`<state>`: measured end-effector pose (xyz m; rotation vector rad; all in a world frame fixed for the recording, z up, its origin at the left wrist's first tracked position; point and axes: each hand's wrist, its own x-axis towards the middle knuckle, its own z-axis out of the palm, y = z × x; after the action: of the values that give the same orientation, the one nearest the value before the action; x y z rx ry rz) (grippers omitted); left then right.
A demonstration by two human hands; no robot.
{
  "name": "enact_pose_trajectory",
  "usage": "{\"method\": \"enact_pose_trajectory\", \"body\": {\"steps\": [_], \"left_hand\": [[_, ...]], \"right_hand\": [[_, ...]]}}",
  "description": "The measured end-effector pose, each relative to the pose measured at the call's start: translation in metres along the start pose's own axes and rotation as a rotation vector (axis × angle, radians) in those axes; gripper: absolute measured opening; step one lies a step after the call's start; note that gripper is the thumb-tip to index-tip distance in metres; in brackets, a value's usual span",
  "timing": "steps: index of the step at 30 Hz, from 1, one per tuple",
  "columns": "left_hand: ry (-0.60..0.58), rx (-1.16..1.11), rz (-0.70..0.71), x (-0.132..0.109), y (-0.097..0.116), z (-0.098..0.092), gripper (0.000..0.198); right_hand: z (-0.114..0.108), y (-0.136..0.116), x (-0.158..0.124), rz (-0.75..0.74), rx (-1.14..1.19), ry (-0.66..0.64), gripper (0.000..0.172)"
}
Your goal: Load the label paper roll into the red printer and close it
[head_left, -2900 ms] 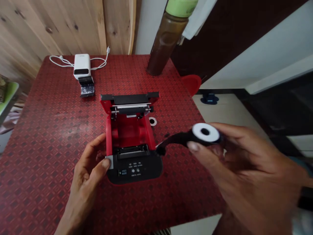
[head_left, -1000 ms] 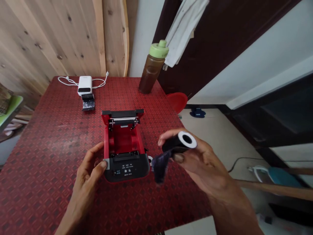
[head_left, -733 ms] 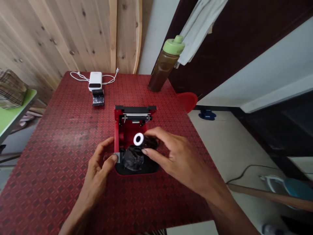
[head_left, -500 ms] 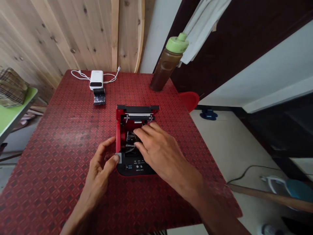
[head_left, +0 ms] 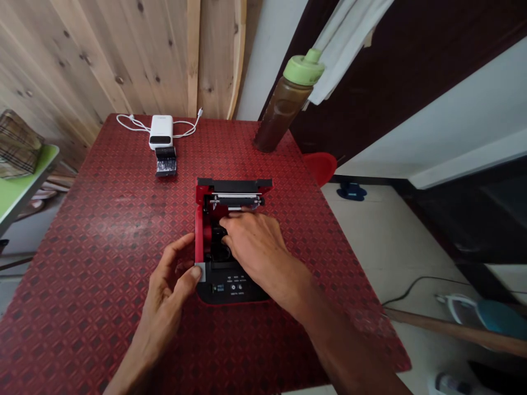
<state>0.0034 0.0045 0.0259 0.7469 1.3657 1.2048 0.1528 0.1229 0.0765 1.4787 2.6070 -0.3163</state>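
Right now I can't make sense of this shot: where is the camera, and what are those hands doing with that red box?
This view comes from a camera worn on a person's head, looking down at their own hands. The red-and-black box is a small printer with its lid open. The person's right hand reaches into its compartment, on a dark roll that is mostly hidden. The left hand is at the printer's side, its thumb on a grey tab. The red patterned table also bears a white power bank, a small black object and a brown bottle with a green cap.
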Motion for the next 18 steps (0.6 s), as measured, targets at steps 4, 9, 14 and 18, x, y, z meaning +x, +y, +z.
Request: {"method": "enact_pose_trajectory", "body": {"steps": [4, 9, 14, 18], "left_hand": [[-0.021, 0.005, 0.018, 0.001, -0.002, -0.003, 0.056], [-0.012, 0.029, 0.037, 0.002, -0.001, -0.004, 0.052], [-0.011, 0.033, 0.044, 0.002, -0.001, -0.003, 0.052], [-0.004, 0.033, 0.05, 0.003, -0.002, -0.007, 0.053]], "right_hand": [[0.001, 0.001, -0.004, -0.015, 0.017, 0.023, 0.027], [-0.001, 0.017, -0.028, -0.141, 0.253, 0.153, 0.038], [0.0, 0.033, -0.048, -0.386, 0.481, 0.232, 0.025], [0.007, 0.036, -0.044, -0.391, 0.532, 0.251, 0.022]]}}
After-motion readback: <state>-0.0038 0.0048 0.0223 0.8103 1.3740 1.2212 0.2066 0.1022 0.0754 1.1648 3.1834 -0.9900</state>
